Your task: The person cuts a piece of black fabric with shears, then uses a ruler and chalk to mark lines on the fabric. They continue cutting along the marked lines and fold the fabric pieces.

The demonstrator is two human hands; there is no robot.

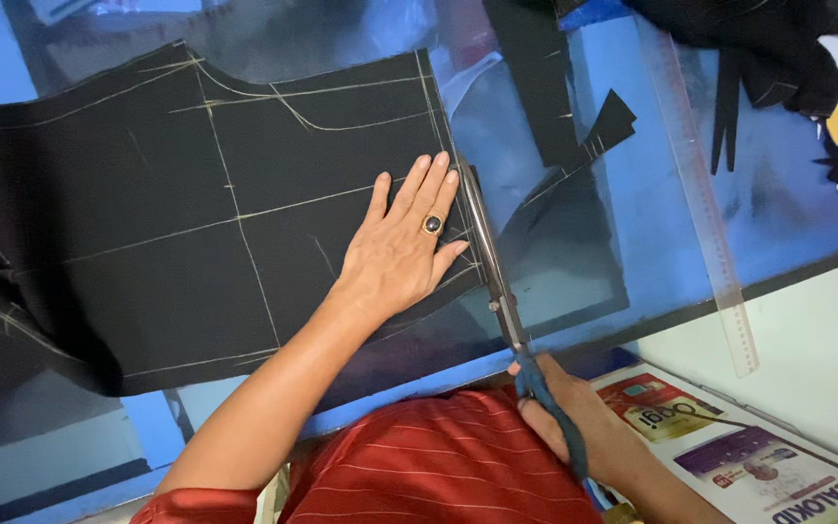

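The left hand (402, 243) lies flat on the black cloth (196, 223), palm down, fingers spread a little and pointing toward the cloth's right edge, gripping nothing, just pressing the cloth to the table; a ring with a dark stone sits on one finger. Right beside the fingertips runs the pair of scissors (489, 262), its long blades lying along that right edge of the cloth, tips up near the top of the fingers, pivot down below the hand. Follow the scissors back and there's the right hand (574, 427), closed around the blue-wrapped handles, low in the picture just above a red striped garment (438, 466) worn by the person. The cloth itself spreads wide to the left across the blue table (652, 204), marked all over with pale chalk lines, straight ones crossing and a few curves near the top. To the right of the blades, loose black offcuts (574, 136) lie on the table, well clear of the hands. Further right a clear long ruler (705, 204) slants down the table, and a heap of dark cloth (778, 49) sits in the top right corner. Printed packets (729, 456) lie at the bottom right, near the right hand
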